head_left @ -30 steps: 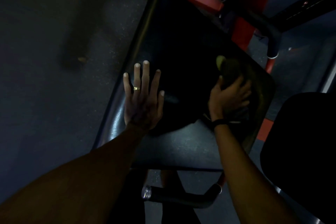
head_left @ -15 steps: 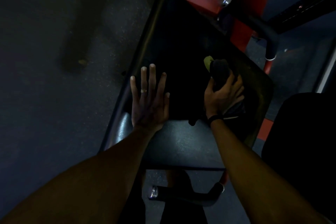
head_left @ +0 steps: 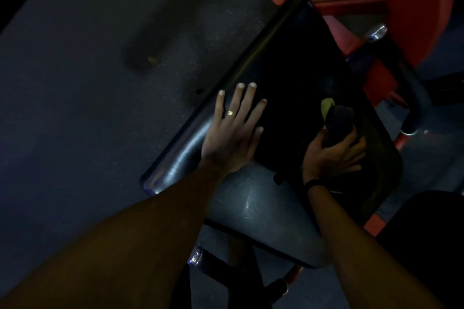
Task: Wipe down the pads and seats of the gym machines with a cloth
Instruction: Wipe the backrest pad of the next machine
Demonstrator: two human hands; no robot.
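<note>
The cloth (head_left: pixel 339 120) is bunched up in the right hand (head_left: pixel 331 155), whose fingers are curled round it, and it is pressed on the right part of the black pad (head_left: pixel 296 63). One end of the cloth is dark and a small yellow-green corner is seen beside it. The cloth is judged to be soft, light and easy to crush, so it is best held as a ball in the palm, with a fold kept flat under the fingers for wiping. The pad is judged to be firm under a smooth, shiny cover, on which a cloth would slide easily; some pressure will probably be needed. The left hand (head_left: pixel 233 133) is laid flat on the left part of the pad, with straight, spread fingers, and nothing is held in it; a ring (head_left: pixel 231 113) is worn on one finger. Beyond the pad, the red frame (head_left: pixel 411 10) of the machine is seen, with white letters that are partly cut off. To the right of the pad, a black handle (head_left: pixel 414 98) curves down, and it could be in the way of a wide stroke. Below the pad, another bar with a metal end (head_left: pixel 197 256) is seen. The dark floor (head_left: pixel 88 108) lies to the left of the pad.
</note>
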